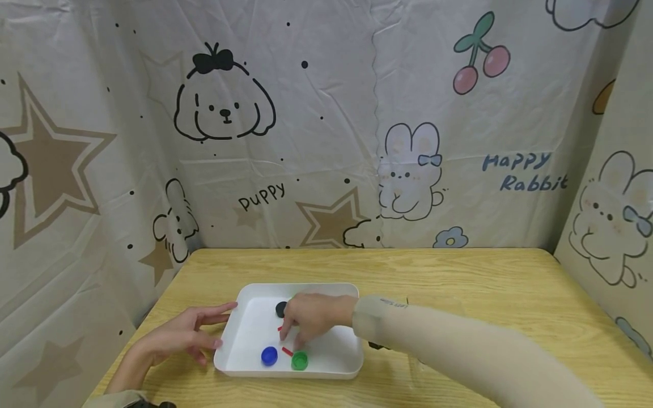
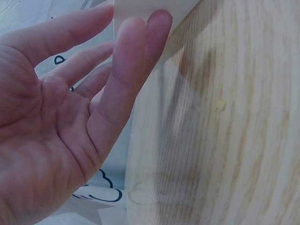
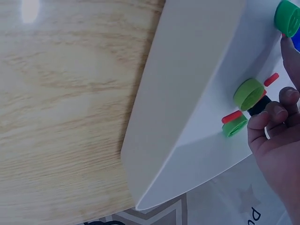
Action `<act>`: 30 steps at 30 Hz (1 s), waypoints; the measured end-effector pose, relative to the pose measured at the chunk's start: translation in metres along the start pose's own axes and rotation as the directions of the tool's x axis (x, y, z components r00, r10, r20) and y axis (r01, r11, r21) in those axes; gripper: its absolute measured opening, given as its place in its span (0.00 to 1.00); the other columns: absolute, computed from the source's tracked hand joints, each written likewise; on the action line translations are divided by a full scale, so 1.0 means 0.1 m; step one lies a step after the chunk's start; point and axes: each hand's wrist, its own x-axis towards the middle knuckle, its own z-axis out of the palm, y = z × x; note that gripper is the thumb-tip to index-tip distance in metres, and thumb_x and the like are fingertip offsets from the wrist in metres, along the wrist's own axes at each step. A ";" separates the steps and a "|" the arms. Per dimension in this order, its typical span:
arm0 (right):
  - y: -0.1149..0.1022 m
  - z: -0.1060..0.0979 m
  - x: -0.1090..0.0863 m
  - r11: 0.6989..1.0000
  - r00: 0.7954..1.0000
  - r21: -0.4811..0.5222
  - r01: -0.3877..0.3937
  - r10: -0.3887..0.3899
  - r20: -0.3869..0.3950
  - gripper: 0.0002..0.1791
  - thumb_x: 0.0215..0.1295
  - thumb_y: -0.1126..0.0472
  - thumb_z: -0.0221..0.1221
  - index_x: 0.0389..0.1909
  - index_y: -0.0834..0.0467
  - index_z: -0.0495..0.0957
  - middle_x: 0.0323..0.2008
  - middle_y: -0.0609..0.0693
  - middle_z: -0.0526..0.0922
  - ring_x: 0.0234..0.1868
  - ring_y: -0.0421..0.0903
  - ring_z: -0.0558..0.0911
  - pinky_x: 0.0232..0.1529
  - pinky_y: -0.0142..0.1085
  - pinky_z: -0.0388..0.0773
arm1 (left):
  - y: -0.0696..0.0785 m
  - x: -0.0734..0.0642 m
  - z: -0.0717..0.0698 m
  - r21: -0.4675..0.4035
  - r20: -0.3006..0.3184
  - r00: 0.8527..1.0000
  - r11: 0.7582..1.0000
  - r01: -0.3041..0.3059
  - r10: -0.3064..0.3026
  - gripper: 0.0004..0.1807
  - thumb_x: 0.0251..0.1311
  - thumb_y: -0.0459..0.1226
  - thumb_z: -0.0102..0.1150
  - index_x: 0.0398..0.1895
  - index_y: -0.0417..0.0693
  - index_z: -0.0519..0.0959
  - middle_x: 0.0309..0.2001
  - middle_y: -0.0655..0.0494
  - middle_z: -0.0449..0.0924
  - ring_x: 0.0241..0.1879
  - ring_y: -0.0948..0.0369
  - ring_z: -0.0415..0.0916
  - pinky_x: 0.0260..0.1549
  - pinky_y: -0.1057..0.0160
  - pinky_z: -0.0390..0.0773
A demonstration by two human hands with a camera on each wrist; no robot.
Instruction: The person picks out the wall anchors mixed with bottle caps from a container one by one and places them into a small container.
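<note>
A white tray (image 1: 240, 371) holds small round plastic caps and short red sticks. My left hand (image 1: 178, 334) touches the tray's left edge with fairly straight fingers, also seen as fingertips (image 2: 129, 40) in the left wrist view. Inside the tray, my right hand (image 1: 311, 317) reaches down, index finger and thumb spread apart. Its thumb is right by a green cap (image 1: 300, 361) and a red stick (image 1: 288, 352). The other fingers are curled in the right wrist view, near a yellow-green cap (image 3: 248, 93). A blue cap (image 1: 269, 356) lies left of the green one.
A black cap (image 1: 280, 309) lies toward the tray's back, partly covered by the right hand. Another green cap (image 3: 234, 126) and a red stick (image 3: 231, 117) lie close together. The wood-grain table (image 1: 433, 277) is bordered by a printed cloth (image 1: 326, 113).
</note>
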 end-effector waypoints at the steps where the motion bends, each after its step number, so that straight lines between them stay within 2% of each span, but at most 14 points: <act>1: -0.01 0.00 0.01 1.000 1.000 0.009 -0.001 0.001 0.004 0.17 0.59 0.57 0.78 0.50 0.47 0.92 0.38 0.32 0.86 0.35 0.31 0.72 0.34 0.22 0.69 | 0.00 0.00 0.00 0.000 0.000 1.000 1.000 0.000 0.000 0.47 0.65 0.32 0.68 0.84 0.40 0.55 0.78 0.26 0.55 0.43 0.44 0.84 0.29 0.51 0.88; 4: -0.03 0.02 0.04 1.000 1.000 0.027 0.003 -0.004 0.018 0.17 0.58 0.56 0.79 0.49 0.46 0.93 0.41 0.32 0.88 0.35 0.28 0.75 0.36 0.20 0.72 | -0.01 -0.01 0.00 0.001 0.000 1.000 1.000 -0.006 0.006 0.47 0.66 0.32 0.68 0.84 0.40 0.55 0.78 0.26 0.55 0.42 0.44 0.84 0.29 0.51 0.88; 7: -0.04 0.04 0.06 0.999 1.000 0.045 -0.002 0.001 0.029 0.17 0.57 0.58 0.79 0.49 0.45 0.93 0.39 0.30 0.88 0.34 0.28 0.76 0.35 0.20 0.74 | -0.01 -0.01 0.01 -0.001 0.003 1.000 1.000 -0.013 0.013 0.47 0.66 0.31 0.68 0.84 0.40 0.55 0.78 0.26 0.55 0.42 0.44 0.84 0.29 0.50 0.88; 14: -0.04 0.06 0.06 1.000 0.999 -0.007 0.006 -0.006 0.036 0.18 0.57 0.61 0.78 0.48 0.44 0.93 0.36 0.30 0.81 0.33 0.31 0.70 0.31 0.22 0.69 | -0.01 -0.02 0.00 -0.008 0.016 1.000 1.000 -0.025 0.026 0.46 0.67 0.31 0.68 0.84 0.40 0.54 0.78 0.26 0.55 0.44 0.44 0.84 0.28 0.51 0.88; 30: -0.07 0.06 0.06 1.000 0.999 -0.006 0.021 -0.020 0.049 0.17 0.58 0.63 0.77 0.48 0.44 0.93 0.31 0.35 0.78 0.31 0.33 0.67 0.28 0.24 0.65 | -0.01 -0.02 0.00 -0.001 0.018 0.999 0.999 -0.033 0.033 0.46 0.67 0.31 0.67 0.84 0.40 0.54 0.78 0.26 0.54 0.40 0.44 0.84 0.28 0.50 0.88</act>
